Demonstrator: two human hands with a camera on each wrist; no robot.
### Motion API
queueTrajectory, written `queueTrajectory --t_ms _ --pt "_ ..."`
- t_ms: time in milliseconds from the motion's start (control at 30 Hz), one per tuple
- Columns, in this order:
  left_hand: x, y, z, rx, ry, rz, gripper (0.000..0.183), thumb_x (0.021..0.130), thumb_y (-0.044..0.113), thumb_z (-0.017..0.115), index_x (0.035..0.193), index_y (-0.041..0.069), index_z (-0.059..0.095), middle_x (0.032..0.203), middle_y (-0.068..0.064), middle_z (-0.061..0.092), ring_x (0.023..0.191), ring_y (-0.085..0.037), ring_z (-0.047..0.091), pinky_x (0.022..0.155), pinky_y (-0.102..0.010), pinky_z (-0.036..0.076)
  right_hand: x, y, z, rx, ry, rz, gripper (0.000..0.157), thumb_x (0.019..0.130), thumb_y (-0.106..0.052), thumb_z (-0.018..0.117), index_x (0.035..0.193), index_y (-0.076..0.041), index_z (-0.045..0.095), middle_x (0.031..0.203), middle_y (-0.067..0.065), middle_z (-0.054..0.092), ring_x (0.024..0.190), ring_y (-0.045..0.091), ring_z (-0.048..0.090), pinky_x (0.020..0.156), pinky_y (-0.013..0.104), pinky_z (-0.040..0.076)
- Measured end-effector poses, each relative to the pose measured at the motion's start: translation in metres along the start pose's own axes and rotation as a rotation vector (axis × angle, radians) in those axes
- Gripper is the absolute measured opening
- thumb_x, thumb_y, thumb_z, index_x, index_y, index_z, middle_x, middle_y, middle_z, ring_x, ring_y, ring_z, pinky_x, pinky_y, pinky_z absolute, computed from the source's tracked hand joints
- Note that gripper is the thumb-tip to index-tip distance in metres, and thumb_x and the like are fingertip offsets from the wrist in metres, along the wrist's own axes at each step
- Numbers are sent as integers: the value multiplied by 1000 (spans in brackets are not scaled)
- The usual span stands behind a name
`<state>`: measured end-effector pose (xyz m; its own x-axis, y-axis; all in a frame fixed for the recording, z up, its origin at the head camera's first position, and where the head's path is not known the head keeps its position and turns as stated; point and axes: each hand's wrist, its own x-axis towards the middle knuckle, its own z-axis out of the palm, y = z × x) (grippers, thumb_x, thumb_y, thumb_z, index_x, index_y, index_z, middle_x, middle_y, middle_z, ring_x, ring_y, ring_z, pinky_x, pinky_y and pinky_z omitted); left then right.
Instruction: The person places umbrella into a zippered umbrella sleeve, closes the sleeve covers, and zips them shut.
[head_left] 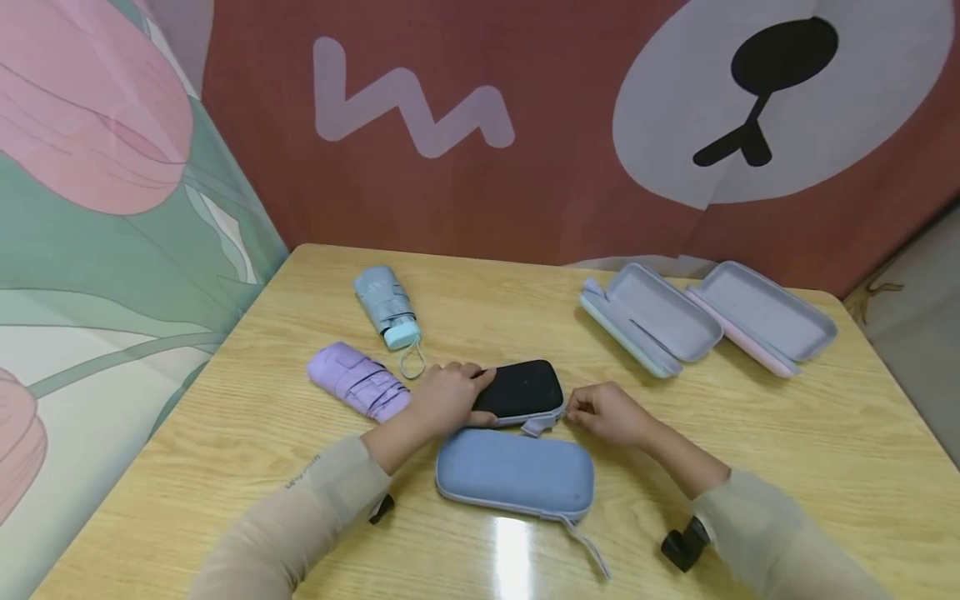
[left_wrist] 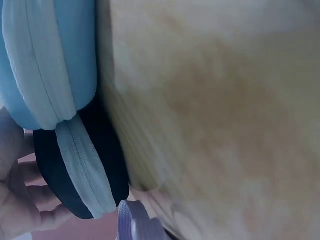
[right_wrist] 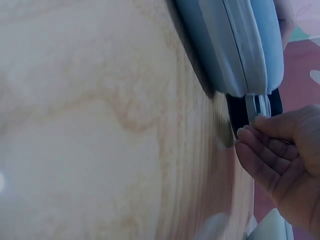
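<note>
A black zippered case (head_left: pixel 525 389) with a grey zip band lies mid-table. My left hand (head_left: pixel 448 397) grips its left end, fingers over the top and thumb along the near side. At its right corner my right hand (head_left: pixel 611 412) pinches the zipper pull, which is mostly hidden by the fingertips. The right wrist view has the right hand (right_wrist: pixel 285 160) with thumb and forefinger together at the zip band (right_wrist: pixel 260 105). Just in front lies a closed blue zippered case (head_left: pixel 516 472), its strap trailing right. In the left wrist view the black case (left_wrist: pixel 112 150) appears beyond the blue one.
A purple folded umbrella (head_left: pixel 356 379) lies beside the left forearm, with a light-blue folded umbrella (head_left: pixel 384 300) behind it. Two opened cases stand at the back right, one pale blue (head_left: pixel 630 333) and one pink (head_left: pixel 750 340). A patterned curtain (head_left: pixel 480 200) hangs behind the table.
</note>
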<state>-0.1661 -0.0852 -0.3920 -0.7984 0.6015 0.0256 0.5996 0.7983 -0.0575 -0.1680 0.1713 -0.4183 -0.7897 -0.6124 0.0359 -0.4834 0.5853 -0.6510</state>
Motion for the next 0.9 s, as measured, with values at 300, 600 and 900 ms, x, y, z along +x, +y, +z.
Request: queueTrajectory --t_ms 300,600,900 --pt "-4 4 1 -30 17 -15 66 73 56 54 124 14 49 112 -8 54 97 -26 51 71 -42 42 -3 -7 7 52 -32 -42 10 78 0 59 72 -6 63 61 -6 54 52 1 41 47 20 39" --pt "-7 6 1 -21 52 -6 65 72 54 57 122 13 51 110 -8 55 92 -27 52 70 -43 43 -2 -9 11 84 -16 -73 10 76 -1 62 71 -7 66 68 -4 61 57 1 47 53 20 41" --pt "-7 6 1 -33 78 1 63 71 51 60 120 11 53 109 -9 56 90 -28 53 71 -42 42 -3 -8 13 142 -1 -16 7 78 -4 61 74 -7 66 71 -3 62 60 3 50 55 22 43"
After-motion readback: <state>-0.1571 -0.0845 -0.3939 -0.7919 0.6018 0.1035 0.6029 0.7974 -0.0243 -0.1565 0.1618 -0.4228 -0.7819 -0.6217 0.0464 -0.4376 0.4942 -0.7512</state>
